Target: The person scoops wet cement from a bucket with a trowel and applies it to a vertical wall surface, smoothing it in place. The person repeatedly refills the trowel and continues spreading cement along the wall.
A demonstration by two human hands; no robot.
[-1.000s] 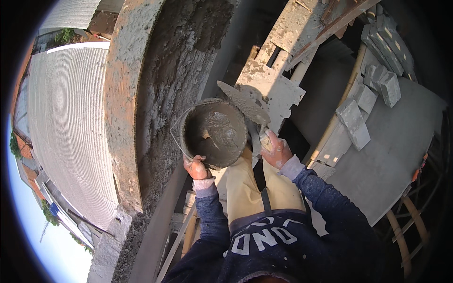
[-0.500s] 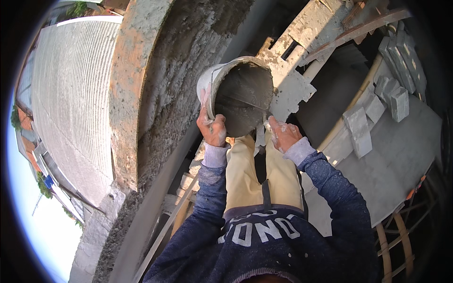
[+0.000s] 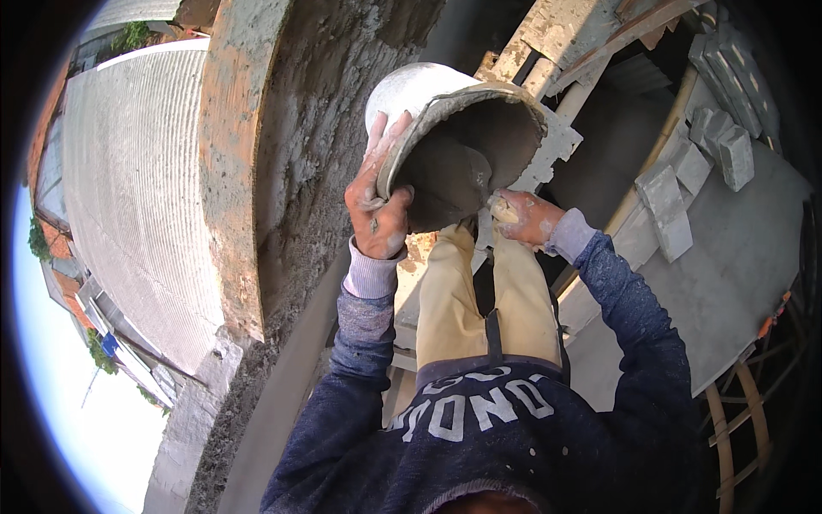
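A white bucket (image 3: 409, 92), its rim crusted with grey mortar, is tipped on its side with its mouth toward me. My left hand (image 3: 378, 210) grips the bucket's left rim, fingers spread along the outer wall and thumb at the mouth. Wet grey mortar (image 3: 441, 176) lies inside. At the lower right of the mouth, my right hand (image 3: 524, 218) is closed around the handle of a trowel (image 3: 478, 171), whose mortar-covered blade reaches into the bucket. Both hands are smeared with mortar, and the fingers hide most of the handle.
To the left runs a rough mortared wall (image 3: 312, 146) with a wooden board (image 3: 233, 163) along it. A corrugated roof (image 3: 137, 154) lies beyond. Mortar-splashed planks (image 3: 561, 34) stand ahead. On the right, several grey blocks (image 3: 664, 210) rest by a grey slab (image 3: 728, 257).
The bucket has tipped further and shifted right, so more of its white outside shows. My left hand has turned with it. The trowel has moved inside the bucket with my right hand.
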